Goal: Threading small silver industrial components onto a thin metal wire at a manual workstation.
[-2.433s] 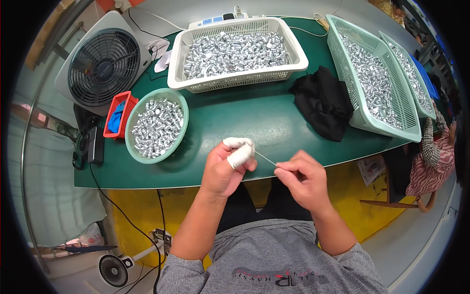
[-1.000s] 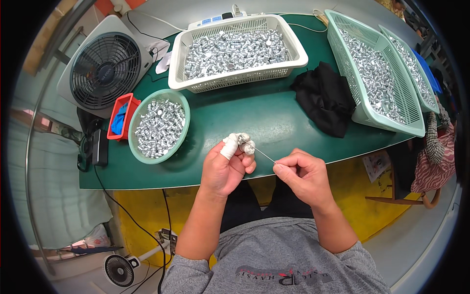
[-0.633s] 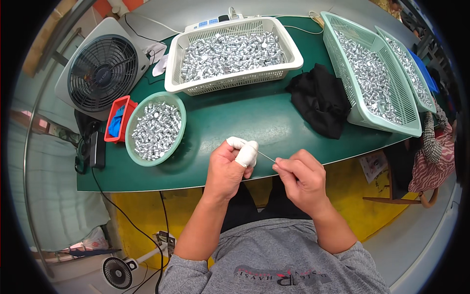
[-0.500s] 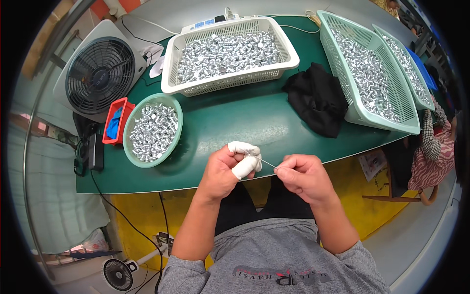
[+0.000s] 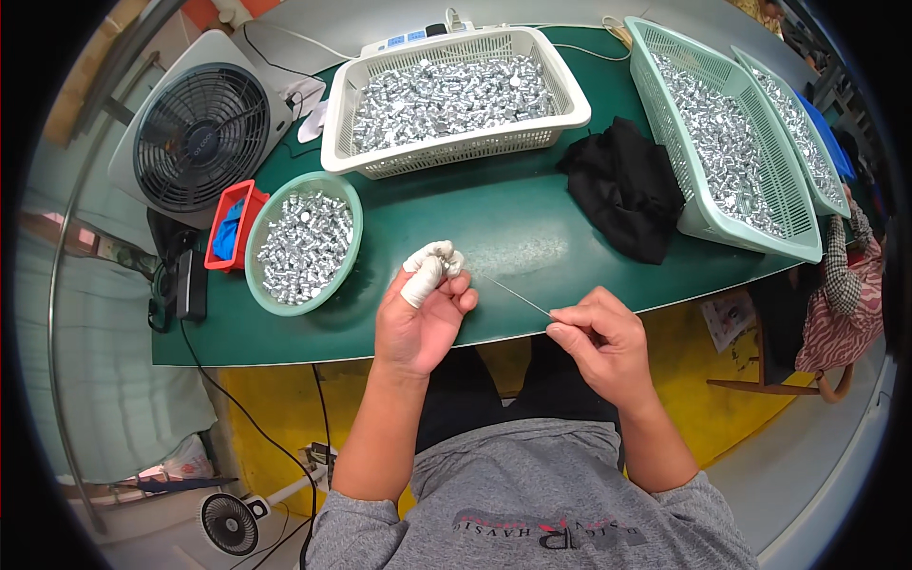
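Note:
My left hand (image 5: 421, 318) is raised over the near edge of the green table (image 5: 475, 223), its taped fingertips pinching a small silver metal piece (image 5: 454, 260). A thin wire (image 5: 518, 294) runs from that piece to my right hand (image 5: 598, 342), which pinches the wire's other end between thumb and forefinger. A round green bowl (image 5: 275, 294) full of the same small silver pieces sits on the table to the left of my left hand.
A white basket (image 5: 456, 157) and two long green baskets (image 5: 698, 209) (image 5: 822, 180) hold more silver pieces. A black cloth (image 5: 622, 185) lies between them. A grey fan (image 5: 199, 133) and a red box (image 5: 228, 237) stand at the left, with a power strip (image 5: 408, 40) behind.
My left hand has lifted away from the right one, so more of the wire shows between them. The view has shifted slightly.

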{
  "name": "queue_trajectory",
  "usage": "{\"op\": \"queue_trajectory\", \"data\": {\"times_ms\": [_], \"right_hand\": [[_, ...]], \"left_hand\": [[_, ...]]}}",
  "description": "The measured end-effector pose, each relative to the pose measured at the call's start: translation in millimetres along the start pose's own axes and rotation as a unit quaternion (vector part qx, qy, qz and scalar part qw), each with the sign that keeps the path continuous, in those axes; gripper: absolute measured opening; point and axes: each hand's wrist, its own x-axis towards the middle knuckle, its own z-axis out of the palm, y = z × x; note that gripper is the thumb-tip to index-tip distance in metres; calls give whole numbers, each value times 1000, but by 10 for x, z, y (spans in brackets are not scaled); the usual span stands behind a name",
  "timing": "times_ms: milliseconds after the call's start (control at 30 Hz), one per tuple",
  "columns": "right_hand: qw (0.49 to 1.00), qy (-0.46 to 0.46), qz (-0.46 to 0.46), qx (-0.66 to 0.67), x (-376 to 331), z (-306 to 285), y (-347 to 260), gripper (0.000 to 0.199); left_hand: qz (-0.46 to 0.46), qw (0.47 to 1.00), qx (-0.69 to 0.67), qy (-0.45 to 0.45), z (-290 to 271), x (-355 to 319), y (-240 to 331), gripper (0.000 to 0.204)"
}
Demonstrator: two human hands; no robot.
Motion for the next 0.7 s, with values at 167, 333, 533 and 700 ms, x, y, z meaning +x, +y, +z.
{"op": "queue_trajectory", "data": {"times_ms": [167,333,533,700], "right_hand": [[1000,5,-12,1,54,92,-142,16],[1000,-9,-25,-6,93,148,-287,17],[999,-12,-31,-22,118,165,-344,14],[999,-9,-31,-18,122,182,-353,12]], "left_hand": [[-29,998,-53,-4,-56,-2,-23,24],[-29,998,-61,-7,-67,-22,-35,25],[-26,998,-58,-28,-78,-33,-52,25],[-26,997,-49,-48,-119,-31,-55,25]]}}
